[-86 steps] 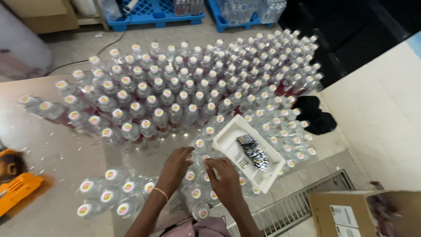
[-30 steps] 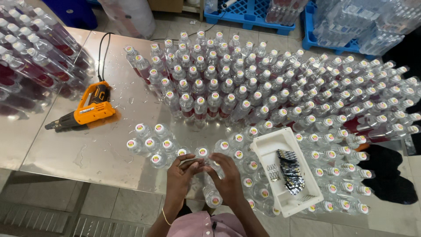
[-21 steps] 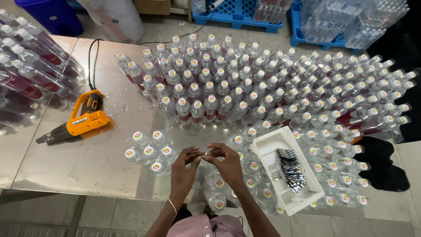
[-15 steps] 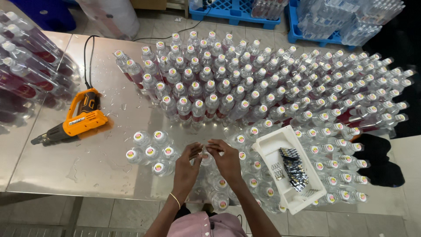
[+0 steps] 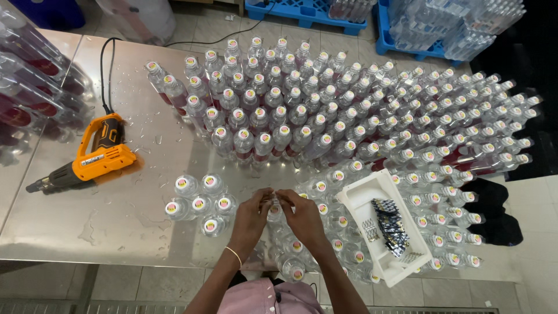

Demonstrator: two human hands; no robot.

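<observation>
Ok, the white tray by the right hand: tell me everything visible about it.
The white tray is a long rectangular tub, plastic by the look, lying askew among the clear capped bottles on the steel table. It holds a heap of small dark patterned pieces. It lies just beside the right hand, which is not touching it.

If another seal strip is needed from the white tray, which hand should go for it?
Probably the right hand. The white tray with its dark strips lies just to its right, while the left hand sits farther off, both meeting over a bottle top.
</observation>
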